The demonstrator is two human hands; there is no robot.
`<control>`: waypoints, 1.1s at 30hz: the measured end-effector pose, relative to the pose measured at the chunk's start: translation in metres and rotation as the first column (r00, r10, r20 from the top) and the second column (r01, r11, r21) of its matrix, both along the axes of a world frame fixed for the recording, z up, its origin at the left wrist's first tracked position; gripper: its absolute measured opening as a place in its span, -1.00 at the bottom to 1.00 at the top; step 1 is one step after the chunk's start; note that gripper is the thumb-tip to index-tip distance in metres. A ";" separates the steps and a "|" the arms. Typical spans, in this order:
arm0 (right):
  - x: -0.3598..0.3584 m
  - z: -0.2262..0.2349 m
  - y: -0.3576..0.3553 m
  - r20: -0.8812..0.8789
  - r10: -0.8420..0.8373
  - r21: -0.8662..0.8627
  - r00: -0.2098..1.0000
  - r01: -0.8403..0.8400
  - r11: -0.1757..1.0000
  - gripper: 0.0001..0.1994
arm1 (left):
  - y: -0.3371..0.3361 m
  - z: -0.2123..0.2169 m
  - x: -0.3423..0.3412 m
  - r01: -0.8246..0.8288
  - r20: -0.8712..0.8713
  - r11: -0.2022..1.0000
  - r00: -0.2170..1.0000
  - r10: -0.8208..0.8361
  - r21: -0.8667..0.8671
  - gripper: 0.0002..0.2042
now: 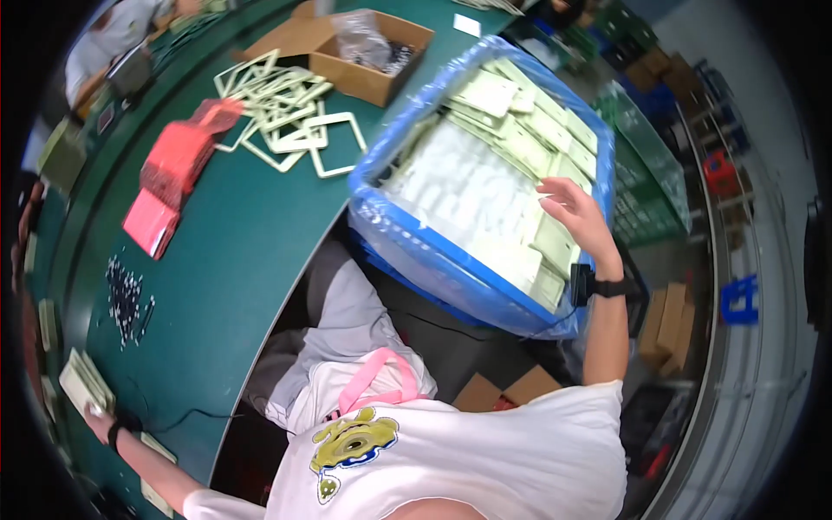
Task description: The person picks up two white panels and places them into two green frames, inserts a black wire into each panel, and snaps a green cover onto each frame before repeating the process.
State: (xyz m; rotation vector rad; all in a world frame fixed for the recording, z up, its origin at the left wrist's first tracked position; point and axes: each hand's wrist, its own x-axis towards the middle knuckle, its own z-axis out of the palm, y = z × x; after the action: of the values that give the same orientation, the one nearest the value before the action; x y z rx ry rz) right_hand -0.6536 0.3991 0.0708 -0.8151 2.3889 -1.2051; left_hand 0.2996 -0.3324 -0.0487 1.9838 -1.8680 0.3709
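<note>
At the far left, my left hand (pixel 100 419) is closed around the near end of a small stack of cream plastic panels (pixel 85 381), over the green table. My right hand (pixel 575 213) is above the right side of a big blue crate (pixel 468 260) lined with plastic film. Its fingers are bent and apart, and nothing shows between them. Under and around that hand lie many flat cream panels (pixel 552 238) in the crate. White wrapping (pixel 459 186) fills the crate's middle.
On the green table (pixel 234 286) are thin cream frames (pixel 336 143), red packs (pixel 176 165), small black-and-white parts (pixel 126 299) and an open cardboard box (pixel 364 69). Another cream panel (pixel 158 472) lies beside my left forearm. A cable (pixel 195 416) trails from my left wrist. A person (pixel 113 43) sits across the table.
</note>
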 end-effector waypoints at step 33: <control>-0.032 -0.024 -0.045 0.191 0.622 0.610 0.759 -0.589 0.530 -0.59 | 0.282 0.112 -0.509 0.448 -0.522 0.618 0.331 -0.786 -0.646 -0.68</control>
State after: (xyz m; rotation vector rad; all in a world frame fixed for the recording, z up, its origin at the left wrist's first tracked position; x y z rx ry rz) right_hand -0.6856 0.3544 0.0464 -1.2677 2.0094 -0.0497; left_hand -0.2093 -0.0508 0.0634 0.7290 -1.5885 -0.3247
